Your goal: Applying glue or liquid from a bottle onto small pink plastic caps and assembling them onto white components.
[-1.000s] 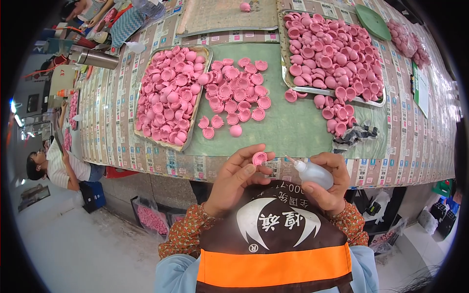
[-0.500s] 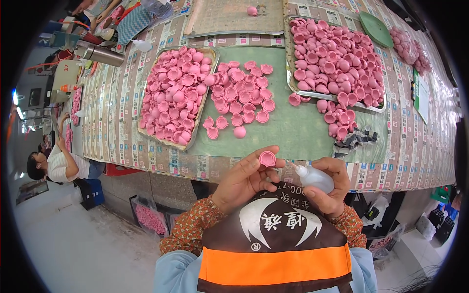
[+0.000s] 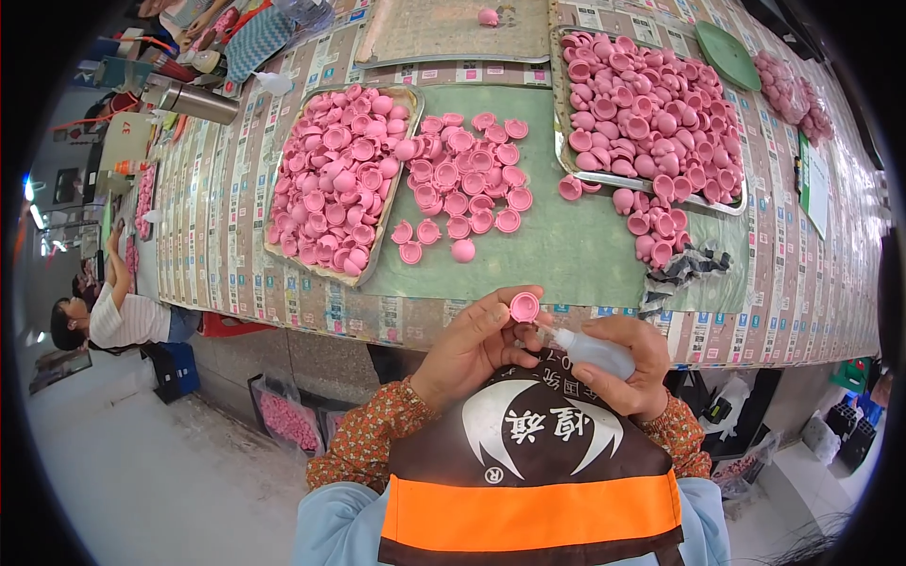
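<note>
Your left grip (image 3: pixel 464 347) pinches one small pink cup (image 3: pixel 524 307) between thumb and fingers. Your right grip (image 3: pixel 642 377) curls around one cloudy squeeze bottle (image 3: pixel 601 355), its tip right by the cup; I can't tell if they touch. Past both grips, the tabletop (image 3: pixel 226 208) has three trays (image 3: pixel 425 33): two heaped with pink pieces (image 3: pixel 335 179), too many to count, and the farthest with one.

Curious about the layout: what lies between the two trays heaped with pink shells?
In the head view, loose pink shells lie beside the left tray, then a strip of bare green sheet before the right tray.
</note>
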The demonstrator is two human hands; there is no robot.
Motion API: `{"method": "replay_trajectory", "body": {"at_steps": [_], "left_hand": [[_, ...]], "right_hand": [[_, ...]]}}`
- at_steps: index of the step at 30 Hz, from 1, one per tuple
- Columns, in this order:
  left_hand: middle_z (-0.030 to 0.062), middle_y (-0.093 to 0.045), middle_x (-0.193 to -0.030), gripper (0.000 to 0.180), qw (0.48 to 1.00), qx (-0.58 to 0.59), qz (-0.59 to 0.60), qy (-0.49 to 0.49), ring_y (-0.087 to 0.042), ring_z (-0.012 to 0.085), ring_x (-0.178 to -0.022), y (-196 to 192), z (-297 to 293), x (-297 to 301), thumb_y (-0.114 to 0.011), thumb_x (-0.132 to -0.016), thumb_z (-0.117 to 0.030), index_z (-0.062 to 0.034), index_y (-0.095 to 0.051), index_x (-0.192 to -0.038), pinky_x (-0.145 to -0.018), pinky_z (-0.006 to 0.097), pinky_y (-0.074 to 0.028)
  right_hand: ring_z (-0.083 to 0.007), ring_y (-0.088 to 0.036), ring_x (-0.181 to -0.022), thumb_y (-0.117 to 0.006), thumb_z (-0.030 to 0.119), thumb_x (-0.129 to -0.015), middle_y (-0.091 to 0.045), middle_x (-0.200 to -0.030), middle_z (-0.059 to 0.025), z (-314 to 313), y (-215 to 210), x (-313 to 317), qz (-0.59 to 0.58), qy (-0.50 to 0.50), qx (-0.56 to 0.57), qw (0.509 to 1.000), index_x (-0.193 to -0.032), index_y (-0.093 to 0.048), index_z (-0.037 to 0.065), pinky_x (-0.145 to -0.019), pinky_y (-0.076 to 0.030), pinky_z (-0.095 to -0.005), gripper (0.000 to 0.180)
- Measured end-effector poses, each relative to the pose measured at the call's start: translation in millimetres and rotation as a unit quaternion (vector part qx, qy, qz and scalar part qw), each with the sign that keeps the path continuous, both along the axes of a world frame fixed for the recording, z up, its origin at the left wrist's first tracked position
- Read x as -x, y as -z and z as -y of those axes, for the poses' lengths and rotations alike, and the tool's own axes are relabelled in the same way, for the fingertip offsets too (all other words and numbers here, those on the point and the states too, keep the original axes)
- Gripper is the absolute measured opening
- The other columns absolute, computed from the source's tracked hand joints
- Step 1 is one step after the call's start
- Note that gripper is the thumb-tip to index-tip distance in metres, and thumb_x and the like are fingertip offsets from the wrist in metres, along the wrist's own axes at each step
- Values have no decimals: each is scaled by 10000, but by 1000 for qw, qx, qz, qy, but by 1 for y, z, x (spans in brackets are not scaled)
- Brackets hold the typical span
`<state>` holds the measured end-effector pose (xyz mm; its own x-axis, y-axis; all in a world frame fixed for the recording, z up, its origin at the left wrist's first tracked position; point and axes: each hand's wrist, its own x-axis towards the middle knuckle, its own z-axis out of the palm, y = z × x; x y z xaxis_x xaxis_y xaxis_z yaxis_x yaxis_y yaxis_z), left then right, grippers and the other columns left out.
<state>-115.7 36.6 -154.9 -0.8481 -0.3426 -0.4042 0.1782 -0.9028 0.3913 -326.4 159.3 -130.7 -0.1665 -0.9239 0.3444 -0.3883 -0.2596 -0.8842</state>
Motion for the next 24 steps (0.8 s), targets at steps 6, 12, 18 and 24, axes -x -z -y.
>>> {"method": "replay_trajectory", "body": {"at_steps": [6,12,18,24], "left_hand": [[191,-609,-1201,516,1000,1,18,7,-653,218,-967,-3,-2,0,-500,-1030,-287,47,-389,-1407,-821,351,-609],[182,-611,-1192,504,999,1,36,17,-649,212,-964,-2,-3,0,-491,-1034,-289,48,-408,-1399,-814,349,-608],[174,-611,-1193,502,998,12,43,32,-646,208,-972,-1,-3,0,-480,-1040,-298,45,-413,-1400,-813,352,-607],[173,-611,-1195,500,998,15,55,29,-647,206,-975,-3,-4,1,-474,-1043,-302,41,-414,-1402,-811,347,-609]], "right_hand": [[-277,-677,-624,-820,148,-723,-689,-795,-152,0,2,0,8,-11,-15,1000,-1011,-633,4,-570,-506,-341,372],[-255,-665,-661,-822,167,-718,-686,-823,-147,-1,4,-2,1,-7,-27,1000,-997,-636,-2,-605,-489,-341,376],[-259,-669,-663,-823,173,-716,-690,-835,-144,0,4,-2,0,-4,-35,999,-1003,-638,-4,-603,-491,-341,385],[-256,-672,-664,-822,172,-715,-689,-829,-148,-1,4,-2,8,-14,-49,999,-988,-643,-9,-599,-493,-340,373]]}}
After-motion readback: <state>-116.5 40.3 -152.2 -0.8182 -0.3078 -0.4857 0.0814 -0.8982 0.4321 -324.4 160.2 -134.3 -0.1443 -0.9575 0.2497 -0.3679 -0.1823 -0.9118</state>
